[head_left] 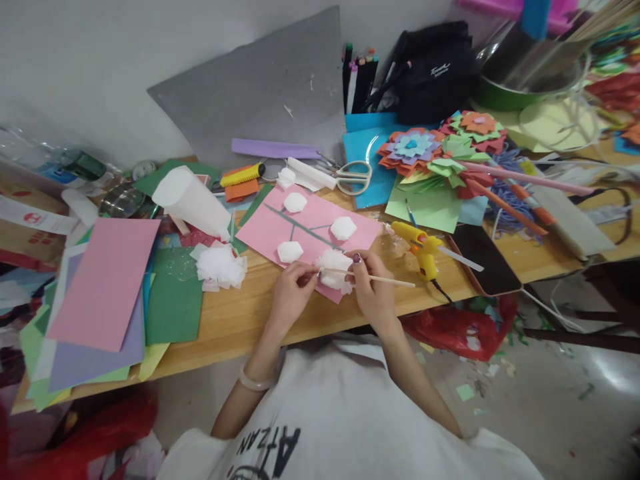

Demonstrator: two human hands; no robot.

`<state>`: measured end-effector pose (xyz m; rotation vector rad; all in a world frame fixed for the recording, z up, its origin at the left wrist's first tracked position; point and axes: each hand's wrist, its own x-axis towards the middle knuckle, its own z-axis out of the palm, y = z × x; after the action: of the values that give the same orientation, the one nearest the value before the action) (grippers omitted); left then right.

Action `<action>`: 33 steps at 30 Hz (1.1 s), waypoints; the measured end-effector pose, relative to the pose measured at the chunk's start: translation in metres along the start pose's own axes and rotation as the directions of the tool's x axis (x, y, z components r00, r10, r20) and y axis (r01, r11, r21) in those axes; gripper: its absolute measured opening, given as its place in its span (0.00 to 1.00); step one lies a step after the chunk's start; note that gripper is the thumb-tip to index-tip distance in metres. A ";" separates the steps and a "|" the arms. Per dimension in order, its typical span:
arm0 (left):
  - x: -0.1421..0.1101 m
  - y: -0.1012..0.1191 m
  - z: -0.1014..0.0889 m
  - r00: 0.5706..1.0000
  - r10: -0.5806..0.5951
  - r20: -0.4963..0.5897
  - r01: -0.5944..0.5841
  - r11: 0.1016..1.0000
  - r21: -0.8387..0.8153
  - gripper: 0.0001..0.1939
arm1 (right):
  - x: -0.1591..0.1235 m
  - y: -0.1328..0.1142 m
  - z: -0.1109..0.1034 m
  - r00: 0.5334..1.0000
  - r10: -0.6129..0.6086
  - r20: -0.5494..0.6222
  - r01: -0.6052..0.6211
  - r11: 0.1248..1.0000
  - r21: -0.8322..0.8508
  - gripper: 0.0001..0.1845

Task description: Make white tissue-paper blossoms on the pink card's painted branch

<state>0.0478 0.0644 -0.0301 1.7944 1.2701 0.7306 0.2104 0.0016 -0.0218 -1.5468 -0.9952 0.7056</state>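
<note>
My right hand [374, 288] is closed around a thin wooden stick [400, 282], which points left over a white ruffled tissue-paper flower [332, 261] on the near corner of a pink card [320, 233]. At the stick's left tip, the fingers of my left hand [293, 293] are pinched together; what lies between them is too small to make out. Grey-green branch lines [300, 223] run across the card, with several white paper hexagons [343, 229] on it. To the left, a pile of white tissue squares [220, 265] rests on the table.
A yellow glue gun [419, 247] and a phone [487, 260] lie to the right. Behind the card are scissors [355, 179] and a yellow cutter [243, 175]. Coloured sheets [105, 283] are stacked at left, near a white paper roll [193, 200]. Paper flowers [413, 150] lie at back right.
</note>
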 end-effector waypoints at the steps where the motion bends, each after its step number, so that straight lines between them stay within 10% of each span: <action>1: 0.000 0.000 0.001 1.000 0.000 -0.004 0.000 1.000 0.012 0.06 | -0.001 0.000 -0.002 1.000 -0.005 -0.020 0.005 1.000 0.009 0.12; 26: -0.003 -0.010 0.005 0.998 0.067 0.009 -0.067 0.997 0.047 0.07 | -0.001 -0.013 0.001 0.961 -0.266 0.077 0.276 0.895 -0.350 0.14; 33: -0.017 -0.009 -0.001 0.988 0.150 -0.048 -0.136 0.966 0.220 0.21 | 0.010 -0.037 0.011 0.947 -0.212 0.243 0.308 0.820 -0.483 0.17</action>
<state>0.0377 0.0504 -0.0373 2.0707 1.3136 0.7587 0.1977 0.0173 0.0127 -1.7712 -1.5997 0.3975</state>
